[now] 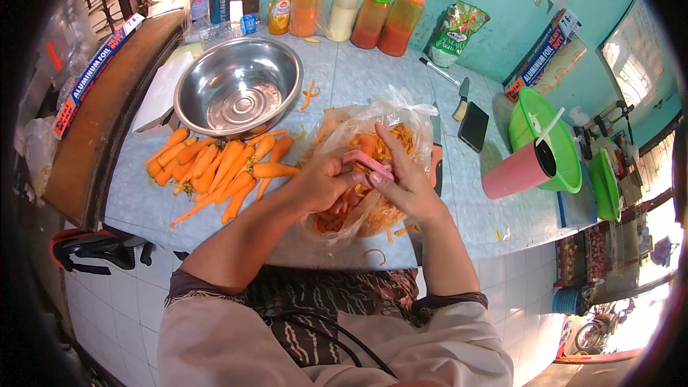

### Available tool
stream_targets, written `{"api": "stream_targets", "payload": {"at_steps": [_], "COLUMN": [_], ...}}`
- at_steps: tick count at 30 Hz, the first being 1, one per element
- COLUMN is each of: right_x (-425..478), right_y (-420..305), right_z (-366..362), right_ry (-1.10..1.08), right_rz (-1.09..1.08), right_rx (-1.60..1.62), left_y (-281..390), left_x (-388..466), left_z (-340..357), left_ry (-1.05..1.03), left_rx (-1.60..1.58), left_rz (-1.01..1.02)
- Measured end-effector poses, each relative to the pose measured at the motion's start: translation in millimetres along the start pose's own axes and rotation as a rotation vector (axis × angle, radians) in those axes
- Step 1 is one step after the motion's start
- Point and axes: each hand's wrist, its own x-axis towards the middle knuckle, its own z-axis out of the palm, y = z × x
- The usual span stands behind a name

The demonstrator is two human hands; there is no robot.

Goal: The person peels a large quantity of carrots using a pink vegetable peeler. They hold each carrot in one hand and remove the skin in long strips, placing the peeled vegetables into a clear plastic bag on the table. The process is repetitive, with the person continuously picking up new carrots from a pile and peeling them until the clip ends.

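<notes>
My left hand (325, 180) is closed on one end of a pink peeler (368, 163), over a clear plastic bag (387, 113) of orange carrot peelings (395, 209). At the peeler's other end, my right hand (406, 183) touches it with thumb and fingers, the index finger raised. Whether a carrot is also between the hands cannot be told. Left of the bag, a pile of peeled carrots (215, 166) lies on the table (473, 215). Behind the pile stands a wide steel bowl (239, 88) with no carrots in it.
Squeeze bottles (344, 5) and a mayonnaise pouch (454, 35) line the wall. To the right are a knife (461, 99), a black phone (473, 126), a pink tumbler (518, 169) and a green basket (570, 166). A foil box (99, 75) rests on a wooden board (107, 134) at left.
</notes>
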Motion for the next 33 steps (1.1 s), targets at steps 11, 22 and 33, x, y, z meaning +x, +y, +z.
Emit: {"api": "stream_targets", "payload": {"at_steps": [11, 22, 33], "right_x": [0.3, 6.2, 0.7], "right_y": [-10.1, 20.1, -6.3], "right_z": [-6.7, -22.3, -12.1], "right_ry": [0.048, 0.345, 0.167], "right_rz": [-0.063, 0.015, 0.136], "right_rx": [-0.338, -0.193, -0.264], "left_y": [-2.2, -2.6, -1.3], "left_x": [-2.8, -3.2, -0.5], "left_z": [6.7, 3.5, 6.9], "left_ry": [0.135, -0.064, 0.052], "left_rx": [0.113, -0.088, -0.053], "left_rz": [0.103, 0.038, -0.029]}}
